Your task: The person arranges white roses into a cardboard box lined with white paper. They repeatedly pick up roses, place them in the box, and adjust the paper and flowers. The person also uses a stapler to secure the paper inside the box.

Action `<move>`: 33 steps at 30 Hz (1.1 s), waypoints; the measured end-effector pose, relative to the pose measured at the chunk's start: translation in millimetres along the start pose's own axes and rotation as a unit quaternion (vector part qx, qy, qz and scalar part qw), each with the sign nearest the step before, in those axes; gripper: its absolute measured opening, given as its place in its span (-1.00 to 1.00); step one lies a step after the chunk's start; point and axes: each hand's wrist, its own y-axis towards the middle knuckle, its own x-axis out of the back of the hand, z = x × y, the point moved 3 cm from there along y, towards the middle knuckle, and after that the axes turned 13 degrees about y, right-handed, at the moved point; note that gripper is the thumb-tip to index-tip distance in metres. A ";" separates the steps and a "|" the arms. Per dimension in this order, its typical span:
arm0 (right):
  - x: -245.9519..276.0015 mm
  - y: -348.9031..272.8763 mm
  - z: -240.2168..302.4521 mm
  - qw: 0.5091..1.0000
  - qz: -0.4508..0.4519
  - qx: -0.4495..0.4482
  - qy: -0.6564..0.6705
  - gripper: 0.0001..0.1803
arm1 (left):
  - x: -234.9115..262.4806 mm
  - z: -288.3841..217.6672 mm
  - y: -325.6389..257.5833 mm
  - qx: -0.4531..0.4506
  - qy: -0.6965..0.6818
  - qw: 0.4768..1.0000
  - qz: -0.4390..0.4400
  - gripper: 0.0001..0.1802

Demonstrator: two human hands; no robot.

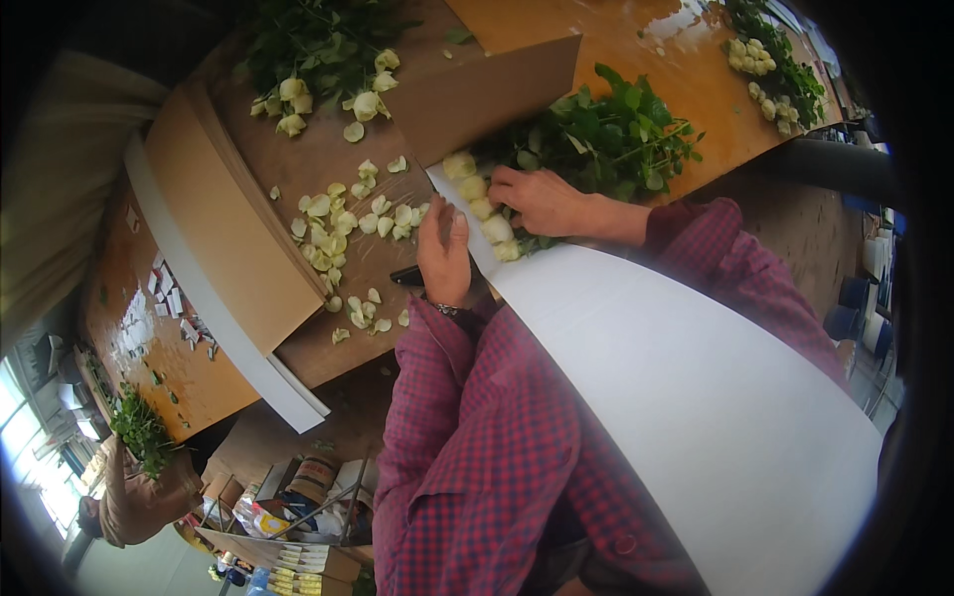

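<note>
Roses [495, 229], cream-white, lie in a row at upper centre of the head view. Our right hand [542, 204] curls at them, its grip unclear; our left hand [444, 253] is loosely open alongside. We judge the roses light, soft, easily bruised: best held by the stems [668, 146]. Printing marks a brown package [316, 477], lower left; the roses show none.

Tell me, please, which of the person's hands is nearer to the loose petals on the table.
Left: the left hand is just to the right of the loose petals; the right hand is farther right, at the row of cream roses.
</note>
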 end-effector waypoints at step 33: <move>24.9 17.9 9.7 0.998 -0.035 -0.040 0.045 -0.39 | 20.8 -19.4 18.4 -0.005 -0.083 0.993 0.089 -0.35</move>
